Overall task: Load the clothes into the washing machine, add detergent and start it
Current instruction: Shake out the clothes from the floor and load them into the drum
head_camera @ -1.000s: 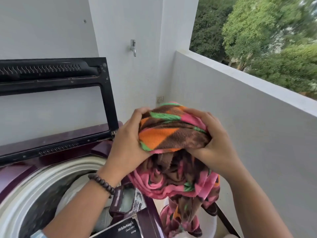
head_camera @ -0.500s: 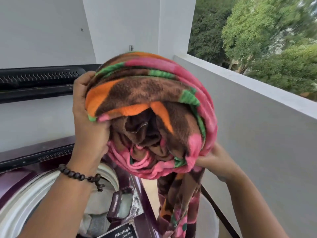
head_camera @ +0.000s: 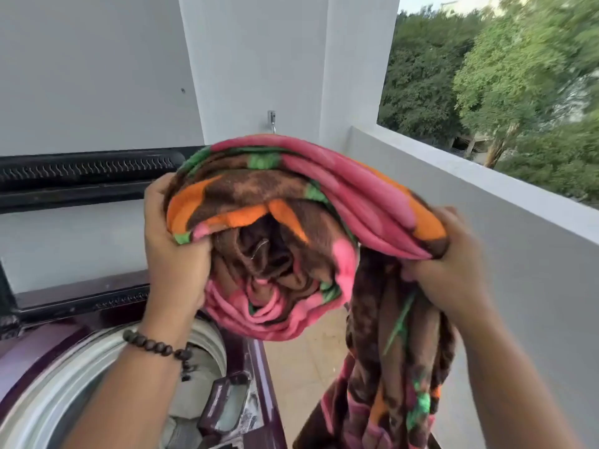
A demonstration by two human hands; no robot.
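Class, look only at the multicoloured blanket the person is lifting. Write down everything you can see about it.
The fleecy brown blanket with pink, orange and green patches looks soft and thick. It is bunched into a loose roll held up in the air, its folds spiralling toward the camera. The left hand grips its left edge, the right hand grips its right edge. A long tail hangs down below the right hand, out of frame. The bundle sits to the right of the open drum of the purple top-loading washing machine, not yet inside it.
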